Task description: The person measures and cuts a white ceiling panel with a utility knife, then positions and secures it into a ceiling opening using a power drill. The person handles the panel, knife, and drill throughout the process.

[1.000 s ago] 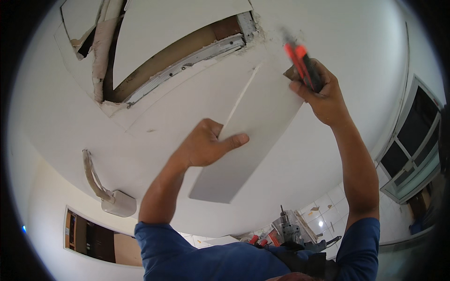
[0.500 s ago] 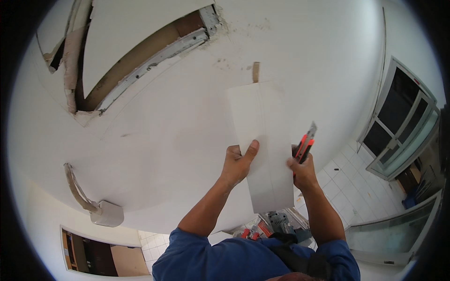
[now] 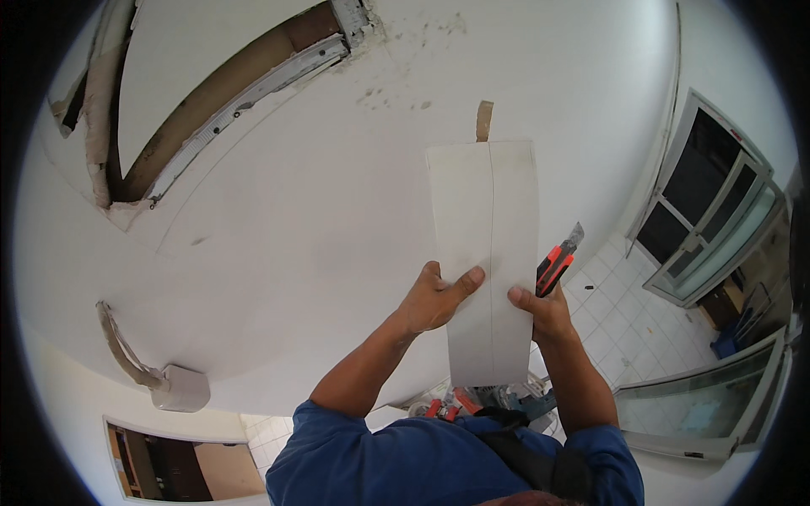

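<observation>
A long white board strip (image 3: 472, 202), which looks like plasterboard, is held up in front of me, with a thin line running lengthwise down its face. A torn brown paper flap (image 3: 483, 121) sticks out past its far end. My left hand (image 3: 440, 297) is closed on the left edge, thumb flat on the face. On the opposite edge, my right hand (image 3: 547, 314) presses its thumb on the face and also grips a red and black utility knife (image 3: 554, 266). The knife's blade is out, pointing up and away, apart from the board. Fingers behind the board are hidden.
A large white surface (image 3: 329, 185) spreads beyond the board, with a long cut opening (image 3: 228, 97) edged by a metal strip at upper left. A white box with a hose (image 3: 181, 388) is at lower left. Glazed doors (image 3: 704, 194) stand right; power tools (image 3: 519, 401) lie below.
The board has turned more squarely toward me, and its centre line shows more clearly. My right thumb has moved onto its face. The view has shifted, so the opening sits further left.
</observation>
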A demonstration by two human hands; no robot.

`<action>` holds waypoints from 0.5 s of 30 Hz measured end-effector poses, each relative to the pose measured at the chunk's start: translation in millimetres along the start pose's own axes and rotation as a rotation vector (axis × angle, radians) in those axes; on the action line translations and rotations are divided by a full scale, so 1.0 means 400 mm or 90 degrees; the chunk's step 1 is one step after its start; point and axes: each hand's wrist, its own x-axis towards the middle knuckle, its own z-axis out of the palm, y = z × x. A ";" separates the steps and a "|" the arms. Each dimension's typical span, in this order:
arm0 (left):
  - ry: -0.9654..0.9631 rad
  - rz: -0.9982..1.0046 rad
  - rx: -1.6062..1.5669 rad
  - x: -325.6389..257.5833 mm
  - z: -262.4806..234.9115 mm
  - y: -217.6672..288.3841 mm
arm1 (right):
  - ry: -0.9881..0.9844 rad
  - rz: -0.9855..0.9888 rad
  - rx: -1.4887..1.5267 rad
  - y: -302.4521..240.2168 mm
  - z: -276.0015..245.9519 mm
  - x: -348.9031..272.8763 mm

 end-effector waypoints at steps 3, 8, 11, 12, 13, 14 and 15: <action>-0.019 -0.013 -0.034 0.011 0.002 -0.015 | -0.003 0.005 0.006 -0.003 0.001 0.003; -0.039 0.024 -0.080 0.033 0.004 -0.036 | 0.013 0.035 -0.002 0.022 -0.028 0.012; -0.060 -0.003 -0.094 0.056 0.002 -0.056 | 0.022 0.124 0.051 0.057 -0.069 0.011; -0.052 -0.019 -0.139 0.052 0.010 -0.055 | 0.029 0.164 0.076 0.070 -0.084 0.008; -0.043 -0.037 -0.185 0.038 0.023 -0.033 | 0.047 0.136 0.048 0.064 -0.067 0.004; -0.031 -0.053 -0.229 0.031 0.029 -0.020 | 0.061 0.107 0.021 0.041 -0.032 0.002; -0.059 -0.025 -0.215 0.041 0.020 -0.031 | 0.074 0.079 -0.006 0.030 -0.015 0.007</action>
